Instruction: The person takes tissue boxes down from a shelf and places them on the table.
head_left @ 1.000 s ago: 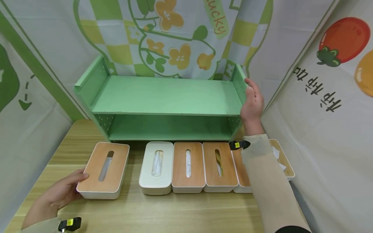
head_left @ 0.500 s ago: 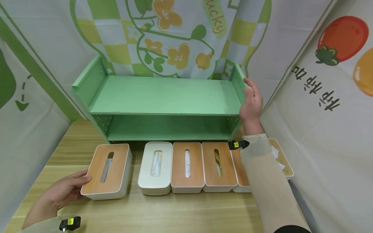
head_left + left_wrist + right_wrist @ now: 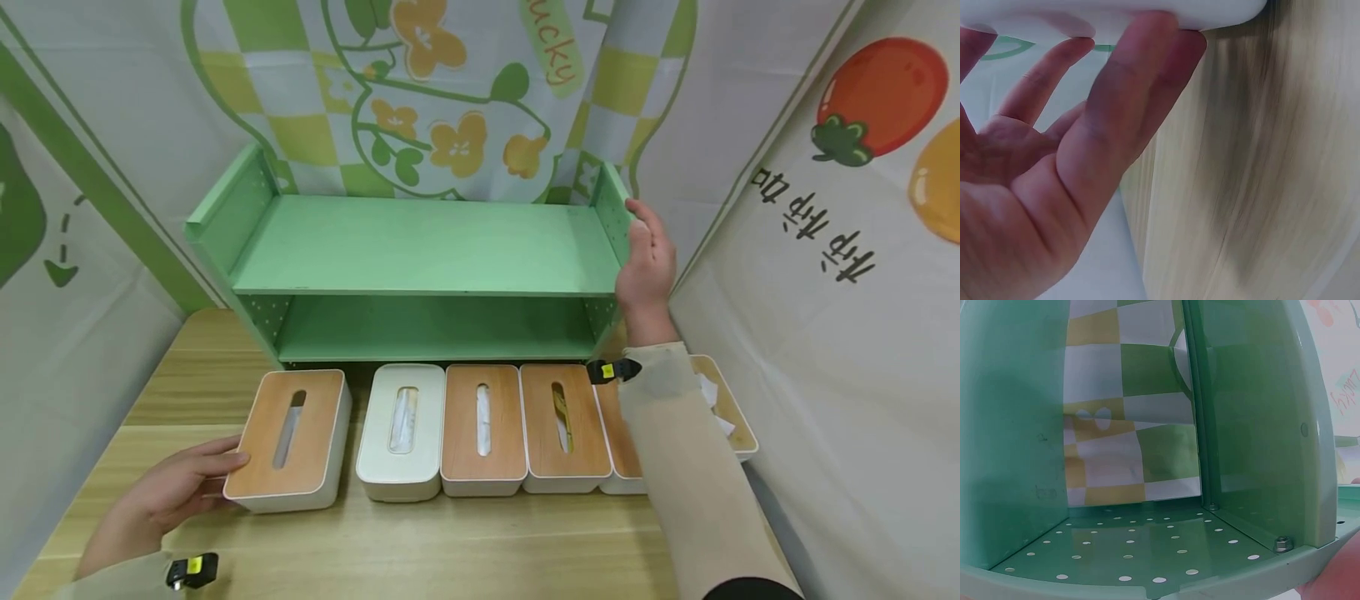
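Observation:
In the head view, my left hand [image 3: 176,487] is at the left side of a tissue box [image 3: 318,437] with a wood-look lid and white sides. The left wrist view shows the fingertips [image 3: 1147,31] touching its white wall [image 3: 1222,11]; the fingers are not wrapped around it. To its right, across a narrow gap, is an all-white tissue box [image 3: 375,462]. My right hand [image 3: 649,271] rests against the right side panel of a green two-tier shelf [image 3: 435,246]. Only a bit of that hand shows in the right wrist view, beside the perforated panel [image 3: 1154,550].
Two wood-lidded tissue boxes [image 3: 462,425] [image 3: 538,429] stand in line with the white one, and another box [image 3: 622,442] is partly behind the right sleeve. An open tray [image 3: 738,425] with white scraps lies at the far right. Printed fabric walls enclose the wooden table [image 3: 420,550].
My left hand and the wood-lidded tissue box have slid right, narrowing the gap to the white box. The right hand has stayed on the shelf's side panel.

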`<state>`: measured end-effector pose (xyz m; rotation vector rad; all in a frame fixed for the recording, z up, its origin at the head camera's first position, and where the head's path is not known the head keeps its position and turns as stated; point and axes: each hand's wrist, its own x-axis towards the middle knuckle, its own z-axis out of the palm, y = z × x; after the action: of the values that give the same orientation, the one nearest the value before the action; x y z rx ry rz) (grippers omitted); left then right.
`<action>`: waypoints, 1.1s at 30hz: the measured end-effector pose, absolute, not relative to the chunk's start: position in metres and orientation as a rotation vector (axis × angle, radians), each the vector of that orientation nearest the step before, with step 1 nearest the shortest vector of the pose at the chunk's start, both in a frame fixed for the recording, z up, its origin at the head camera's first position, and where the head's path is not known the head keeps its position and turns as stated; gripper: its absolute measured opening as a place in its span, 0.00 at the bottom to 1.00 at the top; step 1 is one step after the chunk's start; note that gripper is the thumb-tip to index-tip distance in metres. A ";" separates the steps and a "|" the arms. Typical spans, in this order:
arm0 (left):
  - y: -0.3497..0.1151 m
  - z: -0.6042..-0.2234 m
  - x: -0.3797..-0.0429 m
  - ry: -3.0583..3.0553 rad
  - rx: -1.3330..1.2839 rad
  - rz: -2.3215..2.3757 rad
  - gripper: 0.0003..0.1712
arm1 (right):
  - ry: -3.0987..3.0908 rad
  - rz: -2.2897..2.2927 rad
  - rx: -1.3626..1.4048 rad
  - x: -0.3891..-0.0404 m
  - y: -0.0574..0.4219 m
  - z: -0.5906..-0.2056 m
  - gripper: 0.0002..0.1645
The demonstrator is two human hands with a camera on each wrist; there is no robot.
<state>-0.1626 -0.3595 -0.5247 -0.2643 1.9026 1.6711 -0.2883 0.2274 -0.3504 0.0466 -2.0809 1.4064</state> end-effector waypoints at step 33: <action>-0.318 -0.521 -0.168 2.040 -0.259 1.594 0.46 | -2.116 1.397 0.023 -0.288 0.227 -0.350 0.29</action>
<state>-0.1680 -0.3183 -0.5207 -0.2590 2.0403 1.5942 -0.2876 0.2272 -0.3499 0.0228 -2.1159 1.3966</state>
